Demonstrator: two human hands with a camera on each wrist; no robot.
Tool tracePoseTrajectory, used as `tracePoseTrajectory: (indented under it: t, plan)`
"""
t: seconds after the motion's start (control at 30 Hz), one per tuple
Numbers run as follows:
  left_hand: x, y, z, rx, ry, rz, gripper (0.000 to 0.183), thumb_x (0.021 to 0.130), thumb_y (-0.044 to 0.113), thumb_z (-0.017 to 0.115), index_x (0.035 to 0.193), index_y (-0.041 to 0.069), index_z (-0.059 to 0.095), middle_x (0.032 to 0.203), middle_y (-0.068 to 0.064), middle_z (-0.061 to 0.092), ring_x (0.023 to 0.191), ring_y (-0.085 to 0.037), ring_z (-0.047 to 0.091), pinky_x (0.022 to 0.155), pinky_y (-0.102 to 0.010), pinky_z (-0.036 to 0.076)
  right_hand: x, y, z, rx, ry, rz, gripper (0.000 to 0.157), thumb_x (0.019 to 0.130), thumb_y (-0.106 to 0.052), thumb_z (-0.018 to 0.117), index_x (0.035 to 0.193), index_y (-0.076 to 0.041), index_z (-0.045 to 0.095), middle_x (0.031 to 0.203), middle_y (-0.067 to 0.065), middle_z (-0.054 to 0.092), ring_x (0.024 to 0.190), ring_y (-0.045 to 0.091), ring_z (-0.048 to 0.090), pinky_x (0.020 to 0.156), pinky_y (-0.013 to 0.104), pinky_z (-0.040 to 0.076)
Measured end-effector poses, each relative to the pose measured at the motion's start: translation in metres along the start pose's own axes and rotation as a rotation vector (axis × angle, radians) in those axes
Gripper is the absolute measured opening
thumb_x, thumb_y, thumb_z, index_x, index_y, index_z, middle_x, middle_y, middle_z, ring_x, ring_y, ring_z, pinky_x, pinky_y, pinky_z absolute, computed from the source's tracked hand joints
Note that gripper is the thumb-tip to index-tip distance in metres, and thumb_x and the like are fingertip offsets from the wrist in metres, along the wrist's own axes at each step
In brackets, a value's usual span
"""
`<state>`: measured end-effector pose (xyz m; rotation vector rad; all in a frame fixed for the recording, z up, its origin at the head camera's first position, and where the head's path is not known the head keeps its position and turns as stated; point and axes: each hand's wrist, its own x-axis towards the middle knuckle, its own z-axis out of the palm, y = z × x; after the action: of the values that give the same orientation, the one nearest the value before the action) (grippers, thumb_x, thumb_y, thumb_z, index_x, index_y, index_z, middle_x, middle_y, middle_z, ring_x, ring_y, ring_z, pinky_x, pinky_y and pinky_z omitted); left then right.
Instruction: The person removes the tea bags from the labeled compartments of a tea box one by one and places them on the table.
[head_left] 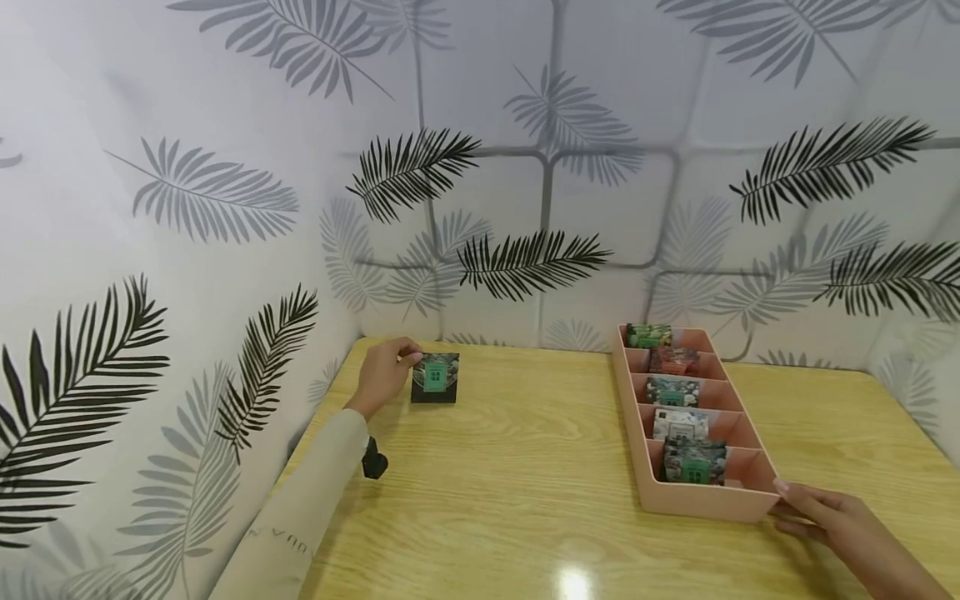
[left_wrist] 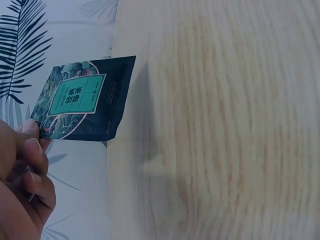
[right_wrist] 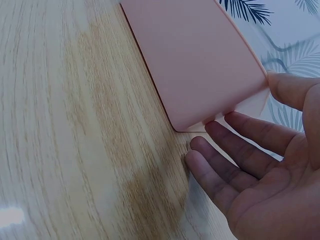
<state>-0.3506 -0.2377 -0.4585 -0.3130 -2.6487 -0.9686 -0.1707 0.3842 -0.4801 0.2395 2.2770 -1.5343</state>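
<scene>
My left hand (head_left: 384, 372) pinches the top corner of a dark tea sachet (head_left: 435, 377) between thumb and fingers. In the left wrist view the sachet (left_wrist: 77, 97) shows a green label and a leafy picture; whether its lower edge touches the table is unclear. My right hand (head_left: 832, 521) is at the near right corner of a pink divided box (head_left: 705, 502). In the right wrist view, its thumb touches the rim of the box (right_wrist: 200, 60), while its loosely extended fingers (right_wrist: 245, 145) lie against or close to the side wall.
Inside the box, several compartments in a row hold sachets: green ones (head_left: 649, 336) at the far end, then red (head_left: 675, 361), teal-labelled (head_left: 672, 392), white (head_left: 680, 425) and dark ones (head_left: 695, 463) nearest. A wood-grain table (head_left: 517, 467) meets leaf-patterned walls (head_left: 495, 200).
</scene>
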Motion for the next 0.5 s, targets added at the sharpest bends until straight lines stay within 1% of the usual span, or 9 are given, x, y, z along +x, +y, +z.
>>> tracePoseTrajectory:
  t: [0.07, 0.13, 0.23, 0.33, 0.43, 0.47, 0.5]
  plan:
    - [0.004, -0.001, 0.0, 0.014, -0.006, -0.017, 0.015, 0.103, 0.018, 0.064, 0.107, 0.009, 0.076, 0.098, -0.007, 0.073, 0.067, -0.02, 0.062, 0.067, -0.04, 0.05, 0.0, 0.0, -0.001, 0.005, -0.002, -0.01, 0.074, 0.112, -0.045, 0.039, 0.148, 0.019, 0.036, 0.139, 0.033, 0.056, 0.106, 0.014, 0.071, 0.095, 0.039, 0.055]
    - [0.007, -0.002, 0.0, 0.025, -0.02, -0.045, 0.015, 0.104, 0.017, 0.063, 0.108, 0.009, 0.076, 0.101, -0.007, 0.073, 0.075, -0.022, 0.066, 0.069, -0.042, 0.052, 0.0, 0.0, -0.001, 0.012, 0.002, -0.01, 0.075, 0.111, -0.046, 0.041, 0.148, 0.02, 0.036, 0.14, 0.031, 0.056, 0.105, 0.011, 0.071, 0.094, 0.037, 0.055]
    - [0.01, -0.003, 0.0, 0.05, -0.036, -0.079, 0.016, 0.105, 0.016, 0.062, 0.11, 0.01, 0.076, 0.107, -0.008, 0.074, 0.085, -0.026, 0.069, 0.071, -0.043, 0.053, 0.0, 0.0, -0.001, 0.007, -0.001, -0.005, 0.077, 0.111, -0.048, 0.042, 0.148, 0.019, 0.036, 0.143, 0.032, 0.053, 0.105, 0.009, 0.07, 0.094, 0.036, 0.055]
    - [0.012, -0.006, 0.001, 0.076, -0.037, -0.107, 0.016, 0.105, 0.016, 0.062, 0.111, 0.011, 0.076, 0.11, -0.008, 0.074, 0.086, -0.028, 0.07, 0.069, -0.044, 0.053, 0.001, 0.0, -0.002, -0.007, -0.01, -0.01, 0.076, 0.111, -0.046, 0.041, 0.148, 0.019, 0.035, 0.145, 0.035, 0.05, 0.108, 0.013, 0.07, 0.094, 0.038, 0.055]
    - [0.013, -0.011, 0.001, 0.095, -0.038, -0.116, 0.016, 0.105, 0.015, 0.062, 0.111, 0.011, 0.076, 0.111, -0.009, 0.074, 0.088, -0.028, 0.07, 0.071, -0.044, 0.053, 0.002, 0.001, -0.002, -0.012, -0.014, -0.01, 0.073, 0.112, -0.044, 0.04, 0.148, 0.019, 0.035, 0.146, 0.036, 0.048, 0.113, 0.018, 0.069, 0.096, 0.041, 0.054]
    - [0.014, -0.013, 0.002, 0.096, -0.04, -0.121, 0.016, 0.105, 0.015, 0.062, 0.112, 0.011, 0.076, 0.111, -0.009, 0.074, 0.09, -0.028, 0.07, 0.072, -0.045, 0.054, 0.002, 0.0, -0.002, -0.013, -0.016, -0.008, 0.073, 0.112, -0.044, 0.039, 0.148, 0.019, 0.036, 0.145, 0.036, 0.049, 0.113, 0.018, 0.069, 0.096, 0.041, 0.054]
    - [0.014, -0.015, 0.002, 0.095, -0.044, -0.124, 0.016, 0.105, 0.015, 0.062, 0.112, 0.011, 0.075, 0.112, -0.009, 0.074, 0.091, -0.028, 0.069, 0.074, -0.046, 0.054, 0.0, -0.001, -0.002, -0.001, -0.017, -0.003, 0.072, 0.112, -0.043, 0.04, 0.148, 0.019, 0.037, 0.141, 0.033, 0.054, 0.11, 0.015, 0.069, 0.095, 0.039, 0.055]
